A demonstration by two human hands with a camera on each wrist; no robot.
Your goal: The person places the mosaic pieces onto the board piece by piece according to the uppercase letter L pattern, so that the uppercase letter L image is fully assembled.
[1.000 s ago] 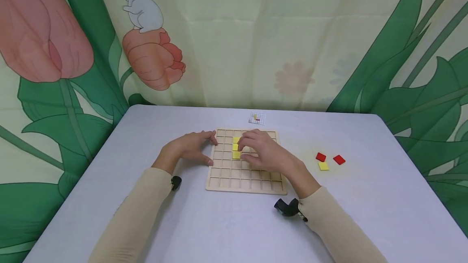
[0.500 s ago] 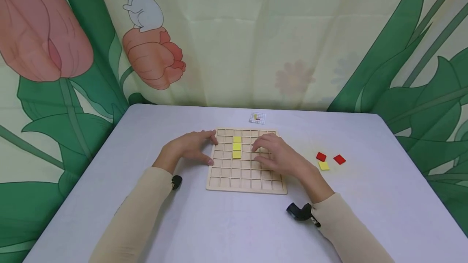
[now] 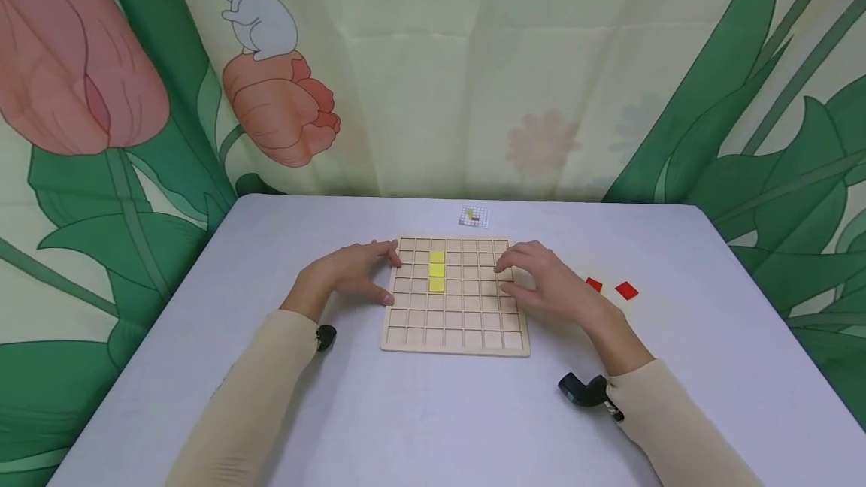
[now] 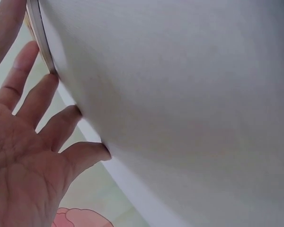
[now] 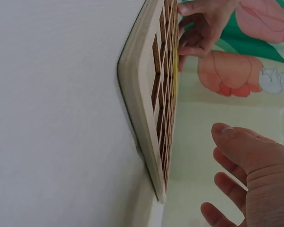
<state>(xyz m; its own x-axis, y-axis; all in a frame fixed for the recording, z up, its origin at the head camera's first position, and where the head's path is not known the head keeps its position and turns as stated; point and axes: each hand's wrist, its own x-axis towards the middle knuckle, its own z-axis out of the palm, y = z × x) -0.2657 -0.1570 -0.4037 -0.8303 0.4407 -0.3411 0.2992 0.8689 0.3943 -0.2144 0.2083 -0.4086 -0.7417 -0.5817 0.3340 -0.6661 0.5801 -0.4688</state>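
Observation:
A square wooden grid board [image 3: 455,355] lies on the table. Three yellow square tiles [image 3: 437,270] fill a column of its cells left of the middle. My left hand [image 3: 352,273] rests at the board's left edge, fingers spread, thumb and fingertips touching the rim. In the left wrist view its fingers [image 4: 61,125] reach down to the white surface beside the board. Over the board's right edge hovers my right hand [image 3: 551,284], thumb and fingers apart with nothing between them. The right wrist view shows that hand [image 5: 255,165] raised beyond the board.
Two red tiles lie right of the board: one red tile [image 3: 626,290] in full view, the other red tile [image 3: 594,284] partly behind my right hand. A small card with a printed grid [image 3: 473,216] lies behind the board. A patterned curtain [image 3: 419,96] hangs behind the table.
My right hand has drawn back from the yellow tiles toward the board's right edge, uncovering them. It now hides the loose yellow tile on the right. My left hand has stayed put.

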